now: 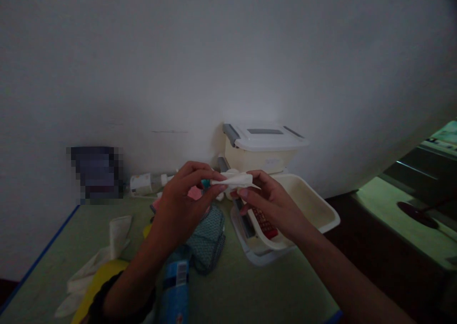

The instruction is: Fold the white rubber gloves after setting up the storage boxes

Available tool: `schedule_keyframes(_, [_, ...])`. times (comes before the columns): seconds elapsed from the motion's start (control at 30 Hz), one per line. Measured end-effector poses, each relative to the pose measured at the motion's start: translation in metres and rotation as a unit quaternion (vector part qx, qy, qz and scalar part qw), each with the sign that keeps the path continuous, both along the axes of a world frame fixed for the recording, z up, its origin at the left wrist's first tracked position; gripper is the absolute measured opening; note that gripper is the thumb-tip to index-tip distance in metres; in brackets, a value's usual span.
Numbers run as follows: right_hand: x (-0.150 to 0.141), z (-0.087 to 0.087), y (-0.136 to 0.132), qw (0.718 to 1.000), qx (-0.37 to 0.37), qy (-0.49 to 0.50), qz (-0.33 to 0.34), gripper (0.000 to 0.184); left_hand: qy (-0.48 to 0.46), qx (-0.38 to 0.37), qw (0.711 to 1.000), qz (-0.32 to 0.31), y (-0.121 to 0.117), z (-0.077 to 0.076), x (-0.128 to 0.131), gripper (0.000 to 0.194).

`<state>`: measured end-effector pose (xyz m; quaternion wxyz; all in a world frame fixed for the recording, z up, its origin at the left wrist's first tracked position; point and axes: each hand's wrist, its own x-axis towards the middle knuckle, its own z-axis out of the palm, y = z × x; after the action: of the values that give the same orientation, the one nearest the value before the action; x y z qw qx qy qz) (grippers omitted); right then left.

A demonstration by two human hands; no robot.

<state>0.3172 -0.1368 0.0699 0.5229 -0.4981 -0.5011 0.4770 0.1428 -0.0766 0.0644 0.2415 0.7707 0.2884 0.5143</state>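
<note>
A folded white strip of soft, thin material (233, 179) is held up above the counter (232, 295), between the two hands. The left hand (191, 195) pinches its left end between thumb and forefinger; the right hand (269, 200) pinches its right end, thumb in front and fingers behind.

Below the right hand, toward the counter's right edge, an open cream plastic basin (310, 197) sits over a pale, shallow plastic container (262, 257), whose rim shows at the front and left. A red object with a gridded face (264, 223) lies just inside the basin's left rim. A long grey object (246, 224) lies in the container beneath, beside that rim. Behind them, by the wall at the counter's back edge, stands a cream plastic box with a white lid and grey latches (264, 157); its contents are hidden. A clear bottle with a white label (144, 184) lies near the back left corner.
</note>
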Motion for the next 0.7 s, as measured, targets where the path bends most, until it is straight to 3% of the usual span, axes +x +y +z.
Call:
schedule_keyframes(0.23, [0.003,-0.003,0.000,0.999,0.002,-0.039,-0.009,0.038,0.028,-0.070,0.997,0.018,0.002,-0.004,-0.003,0.012])
schedule_keyframes(0.43, [0.012,-0.004,-0.006,0.982,0.064,-0.169,-0.046,0.068,0.056,-0.078,0.995,0.003,0.002,-0.003,-0.005,0.012])
schedule_keyframes(0.57, [0.013,0.000,-0.007,0.952,0.159,-0.260,-0.017,0.034,0.032,-0.116,0.989,-0.091,0.002,-0.006,-0.004,0.013])
schedule_keyframes(0.63, [0.011,0.001,-0.006,0.964,0.145,-0.223,0.006,0.019,0.012,-0.166,0.974,-0.151,0.002,-0.008,-0.002,0.015])
schedule_keyframes(0.7, [0.010,0.000,-0.004,0.985,0.092,-0.145,0.031,0.018,-0.010,-0.220,0.956,-0.194,0.001,-0.010,0.000,0.017])
